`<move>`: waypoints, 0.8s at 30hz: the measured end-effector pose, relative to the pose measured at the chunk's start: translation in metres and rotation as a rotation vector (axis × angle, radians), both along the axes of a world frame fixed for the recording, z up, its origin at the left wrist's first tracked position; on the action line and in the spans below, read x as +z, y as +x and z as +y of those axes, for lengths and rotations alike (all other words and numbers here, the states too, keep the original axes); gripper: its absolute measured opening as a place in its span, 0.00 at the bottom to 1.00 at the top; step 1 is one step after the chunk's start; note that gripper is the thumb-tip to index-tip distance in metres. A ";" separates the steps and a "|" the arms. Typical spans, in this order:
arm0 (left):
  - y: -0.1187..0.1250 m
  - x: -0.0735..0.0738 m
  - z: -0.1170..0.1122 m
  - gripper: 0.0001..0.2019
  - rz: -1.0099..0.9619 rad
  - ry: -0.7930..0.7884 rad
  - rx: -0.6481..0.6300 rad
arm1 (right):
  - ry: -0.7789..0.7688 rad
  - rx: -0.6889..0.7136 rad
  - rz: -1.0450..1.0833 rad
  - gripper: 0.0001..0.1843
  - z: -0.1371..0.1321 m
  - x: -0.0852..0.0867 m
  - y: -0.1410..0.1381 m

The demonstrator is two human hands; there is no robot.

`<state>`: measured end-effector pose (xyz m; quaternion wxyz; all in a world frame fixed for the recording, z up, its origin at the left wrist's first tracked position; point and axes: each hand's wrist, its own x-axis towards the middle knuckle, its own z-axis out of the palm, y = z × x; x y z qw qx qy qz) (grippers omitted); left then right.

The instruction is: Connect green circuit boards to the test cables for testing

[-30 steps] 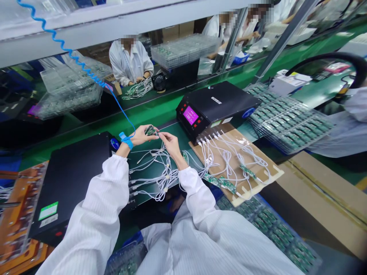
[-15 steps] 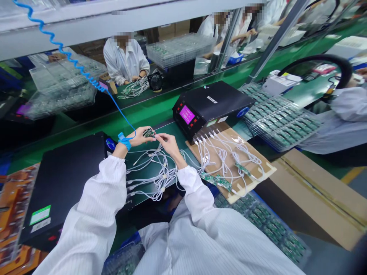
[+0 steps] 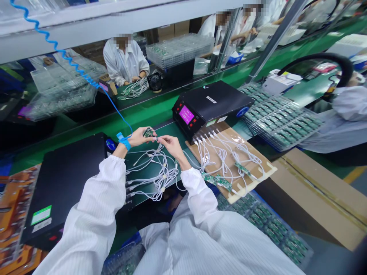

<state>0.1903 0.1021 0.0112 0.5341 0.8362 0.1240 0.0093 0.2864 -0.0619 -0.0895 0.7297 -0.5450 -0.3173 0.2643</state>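
Note:
My left hand [image 3: 140,136], with a blue wrist strap [image 3: 124,141] on its wrist, is closed around a small green circuit board [image 3: 148,132]. The fingers cover part of the board. My right hand [image 3: 171,146] meets it from the right, thumb and forefinger pinched at the board's lower right edge. What sits in that pinch is too small to make out; a bit of white shows between the two hands. Just below lie tangled white cables [image 3: 163,175] on the green bench. Their plugs run into the black box [image 3: 71,183] at my left.
A black tester with a lit pink screen [image 3: 212,107] stands at right, its white cables spread over a brown board [image 3: 243,160] with several circuit boards. Trays of boards [image 3: 281,118], a cardboard box [image 3: 321,198] and a coiled blue cord [image 3: 65,57] surround it. A co-worker [image 3: 126,61] sits opposite.
My right hand has shifted slightly right and down, its fingertips a little lower at the board's edge. My left hand still holds the board in nearly the same place.

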 end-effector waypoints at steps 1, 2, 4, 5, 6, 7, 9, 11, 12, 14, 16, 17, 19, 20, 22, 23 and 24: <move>0.001 -0.001 -0.001 0.20 0.007 -0.004 0.008 | 0.002 -0.005 -0.011 0.24 0.000 0.001 0.000; 0.001 -0.002 -0.001 0.20 0.011 -0.006 0.013 | 0.006 -0.007 -0.018 0.23 0.000 0.001 0.000; 0.002 -0.004 -0.001 0.20 0.007 -0.006 0.012 | 0.019 -0.008 -0.020 0.23 -0.001 0.003 0.000; 0.003 -0.005 -0.001 0.20 -0.001 -0.004 0.006 | 0.023 -0.006 -0.012 0.23 -0.001 0.003 0.000; 0.003 -0.005 -0.001 0.20 -0.011 -0.002 0.000 | 0.024 -0.002 0.003 0.24 -0.001 0.003 0.000; 0.003 -0.005 0.000 0.20 -0.020 0.003 -0.005 | 0.021 0.004 0.022 0.24 -0.002 0.003 0.001; 0.003 -0.004 0.000 0.20 -0.028 0.016 -0.006 | 0.010 0.015 0.061 0.25 -0.002 0.002 0.001; 0.003 -0.002 0.000 0.19 -0.029 0.029 -0.003 | 0.007 0.022 0.070 0.25 -0.002 0.002 0.002; 0.003 -0.001 0.000 0.19 -0.027 0.033 0.001 | 0.007 0.023 0.055 0.25 -0.002 0.002 0.002; 0.003 0.000 -0.001 0.20 -0.021 0.029 0.006 | 0.002 0.013 -0.010 0.24 -0.002 0.003 0.002; 0.003 -0.001 -0.001 0.19 -0.022 0.013 0.009 | -0.012 -0.007 -0.086 0.23 -0.003 0.006 0.002; 0.003 -0.003 -0.001 0.19 -0.025 0.003 0.007 | -0.017 -0.013 -0.117 0.23 -0.003 0.007 0.003; 0.004 -0.005 -0.001 0.17 -0.029 -0.014 -0.005 | -0.024 -0.017 -0.170 0.22 -0.005 0.010 0.004; 0.004 -0.006 0.000 0.17 -0.027 -0.022 -0.012 | -0.031 -0.017 -0.203 0.22 -0.005 0.010 0.005; 0.003 -0.008 0.001 0.16 0.001 -0.049 -0.015 | -0.062 -0.015 -0.292 0.20 -0.006 0.010 0.007; 0.002 -0.009 0.002 0.16 0.026 -0.071 -0.001 | -0.089 -0.009 -0.333 0.20 -0.006 0.008 0.008; 0.001 -0.009 0.002 0.16 0.050 -0.095 0.024 | -0.117 0.005 -0.357 0.19 -0.005 0.006 0.008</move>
